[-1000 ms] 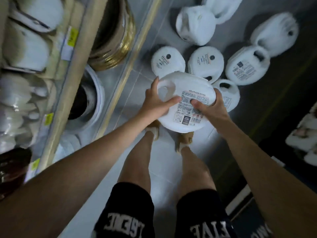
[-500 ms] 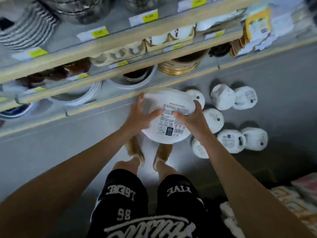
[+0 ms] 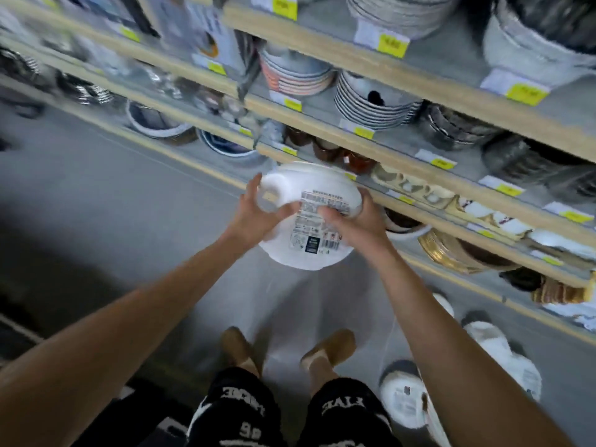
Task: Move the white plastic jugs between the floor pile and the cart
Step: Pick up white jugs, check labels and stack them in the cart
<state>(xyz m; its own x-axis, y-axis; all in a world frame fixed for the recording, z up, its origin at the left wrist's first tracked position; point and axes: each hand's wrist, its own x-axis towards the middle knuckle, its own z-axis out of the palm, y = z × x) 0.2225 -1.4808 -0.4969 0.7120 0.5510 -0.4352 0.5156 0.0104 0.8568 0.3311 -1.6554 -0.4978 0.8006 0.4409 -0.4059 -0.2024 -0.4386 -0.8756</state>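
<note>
Change since earlier frames: the held jug has been carried clear of the floor pile and raised in front of the shelving; the pile, formerly beside and ahead of the feet, is now seen at lower right, past the right forearm.
Held jug: white plastic, kept off the floor between both hands, tilted, its printed label turned toward the camera and its handle at upper left. It is seen against the edge of a lower shelf.
Left hand: closed on the jug at the handle end, the fingers curled over the handle and the thumb laid across the near face.
Right hand: closed on the jug's right side, the thumb pressed on the label and the fingers wrapped round the far edge.
Floor pile: two white jugs are made out on the floor, one just beside the right forearm and one further right; both are blurred.
Shelving contents: stacked bowls and stacked plates are noted, with yellow price tags fixed along the wooden edges.
Floor: grey and smooth.
Person: tan slippers and black lettered shorts are recorded below the jug.
Visibility: the left part of the view is smeared by motion.
</note>
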